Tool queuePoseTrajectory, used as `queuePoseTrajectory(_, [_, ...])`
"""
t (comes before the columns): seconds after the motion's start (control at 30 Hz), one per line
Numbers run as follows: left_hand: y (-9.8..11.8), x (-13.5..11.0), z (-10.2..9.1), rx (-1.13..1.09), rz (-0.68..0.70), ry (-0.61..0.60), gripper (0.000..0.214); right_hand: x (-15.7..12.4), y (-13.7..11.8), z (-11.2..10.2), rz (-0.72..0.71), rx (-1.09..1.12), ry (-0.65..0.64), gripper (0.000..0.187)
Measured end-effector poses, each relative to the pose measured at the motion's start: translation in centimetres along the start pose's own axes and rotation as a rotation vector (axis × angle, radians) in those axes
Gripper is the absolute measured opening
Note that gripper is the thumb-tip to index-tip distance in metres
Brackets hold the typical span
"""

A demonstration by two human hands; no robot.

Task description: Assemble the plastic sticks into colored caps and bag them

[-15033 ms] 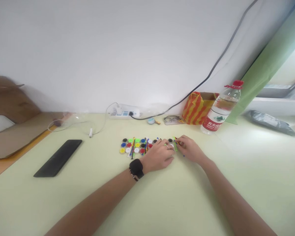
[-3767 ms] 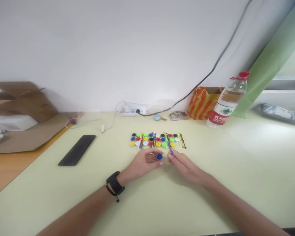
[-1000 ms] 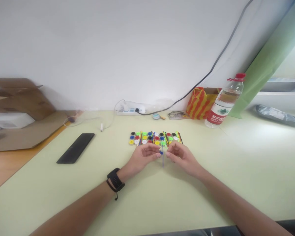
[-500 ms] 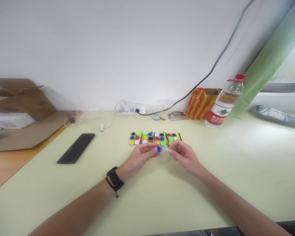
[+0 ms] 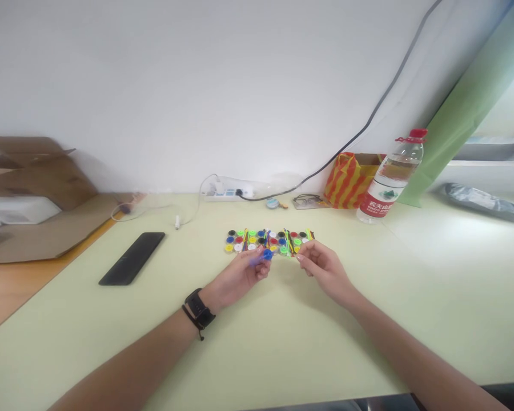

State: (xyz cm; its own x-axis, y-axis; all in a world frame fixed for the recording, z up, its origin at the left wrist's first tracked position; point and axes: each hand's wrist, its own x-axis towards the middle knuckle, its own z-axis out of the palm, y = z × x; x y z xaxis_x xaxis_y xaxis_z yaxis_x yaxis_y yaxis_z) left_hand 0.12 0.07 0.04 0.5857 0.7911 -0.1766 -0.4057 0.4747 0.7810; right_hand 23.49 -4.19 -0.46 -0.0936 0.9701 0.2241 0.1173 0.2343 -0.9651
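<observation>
A block of small coloured round buttons with thin coloured sticks [image 5: 269,241] lies in rows on the pale green table [image 5: 282,342]. My left hand [image 5: 240,274], with a black watch on the wrist, pinches a blue button [image 5: 267,254] just in front of the rows; the blue stick on it is blurred. My right hand [image 5: 321,268] hovers at the rows' right end with its fingers curled together. What they hold, if anything, is too small to see.
A black phone [image 5: 132,258] lies to the left. At the back wall are a white power strip [image 5: 227,191], glasses [image 5: 308,201], a striped bag [image 5: 346,180] and a water bottle [image 5: 389,180]. Cardboard [image 5: 38,188] sits far left.
My hands have drawn apart. The left hand carried the blue button a little left and toward the rows. The right hand moved right, off the stick.
</observation>
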Motion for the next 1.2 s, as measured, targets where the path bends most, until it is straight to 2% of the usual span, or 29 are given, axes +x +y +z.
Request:
queuePoseTrajectory(0.37, [-0.19,-0.10,-0.43,-0.012,-0.008,0.007,0.023,0.06,0.28,-0.18,0.020,0.023,0.008,0.027])
queuePoseTrajectory(0.57, [-0.08,-0.15,-0.18,-0.020,0.009,-0.028,0.018,0.02,0.04,-0.09,0.030,0.023,0.012,0.028])
queuePoseTrajectory(1.2, [-0.18,-0.19,-0.40,0.062,-0.001,0.009,0.032,0.19,0.45,0.02,0.046,0.014,-0.035,0.029])
